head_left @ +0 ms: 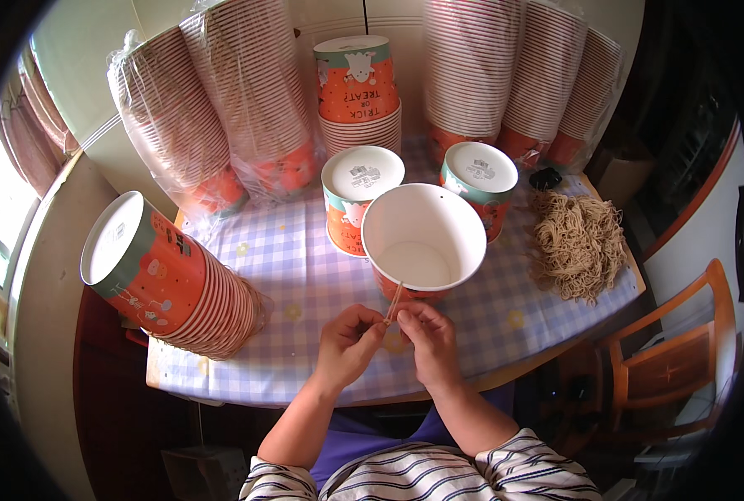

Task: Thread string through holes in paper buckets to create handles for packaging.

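An orange paper bucket with a white inside stands upright, its mouth tilted toward me. A thin tan string runs from its near rim down to my fingers. My left hand is closed in a pinch on the string, just below the bucket. Beside it, my right hand pinches the same string between thumb and fingertips. The fingertips of both hands nearly meet, and any knot between them is too small to make out. Two upside-down buckets, one at the back left and one at the back right, stand behind the open one.
A heap of tan strings lies at the table's right. Nested buckets lean at the left edge; another stack stands at the back. Plastic-wrapped stacks rise at the back left and back right. A wooden chair is at the right.
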Action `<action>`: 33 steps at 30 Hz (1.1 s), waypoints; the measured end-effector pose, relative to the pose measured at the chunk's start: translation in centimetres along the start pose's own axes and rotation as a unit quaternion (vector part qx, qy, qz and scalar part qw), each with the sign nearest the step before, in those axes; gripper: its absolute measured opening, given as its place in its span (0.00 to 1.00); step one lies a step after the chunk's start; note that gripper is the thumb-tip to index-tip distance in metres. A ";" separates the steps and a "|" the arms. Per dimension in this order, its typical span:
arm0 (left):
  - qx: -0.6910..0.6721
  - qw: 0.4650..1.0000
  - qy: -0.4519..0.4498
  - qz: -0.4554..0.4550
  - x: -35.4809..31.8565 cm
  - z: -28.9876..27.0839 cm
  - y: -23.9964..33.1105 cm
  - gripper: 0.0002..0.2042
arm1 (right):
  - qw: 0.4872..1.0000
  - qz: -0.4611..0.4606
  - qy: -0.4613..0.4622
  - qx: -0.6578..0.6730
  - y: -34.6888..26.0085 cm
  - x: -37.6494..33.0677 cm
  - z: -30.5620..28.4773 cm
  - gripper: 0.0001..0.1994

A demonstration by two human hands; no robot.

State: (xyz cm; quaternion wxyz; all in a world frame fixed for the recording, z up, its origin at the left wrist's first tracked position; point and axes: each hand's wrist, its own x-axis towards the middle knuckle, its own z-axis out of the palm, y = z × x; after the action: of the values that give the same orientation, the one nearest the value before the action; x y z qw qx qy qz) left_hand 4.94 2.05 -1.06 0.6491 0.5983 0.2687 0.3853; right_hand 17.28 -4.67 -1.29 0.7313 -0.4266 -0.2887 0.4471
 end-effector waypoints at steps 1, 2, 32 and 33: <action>0.000 1.000 0.000 0.000 0.0 -0.1 0.0 0.01 | 1.000 0.000 0.000 0.000 0.1 0.0 0.1 0.06; -0.004 1.000 -0.005 0.006 0.1 -0.1 -0.2 0.01 | 1.000 0.012 -0.007 -0.007 0.3 0.2 0.0 0.06; 0.253 0.944 0.032 0.208 0.3 0.5 0.7 0.09 | 0.990 0.085 0.045 0.098 1.1 0.3 -0.5 0.06; 0.257 0.941 0.040 0.216 0.4 0.6 0.6 0.09 | 0.991 0.081 0.045 0.101 1.2 0.3 -0.6 0.06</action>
State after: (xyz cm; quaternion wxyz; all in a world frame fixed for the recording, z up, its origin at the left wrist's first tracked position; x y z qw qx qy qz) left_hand 5.48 2.01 -0.30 0.3625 0.7727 0.2487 0.4579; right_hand 17.43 -4.36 -2.58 0.7442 -0.3922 -0.1738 0.5120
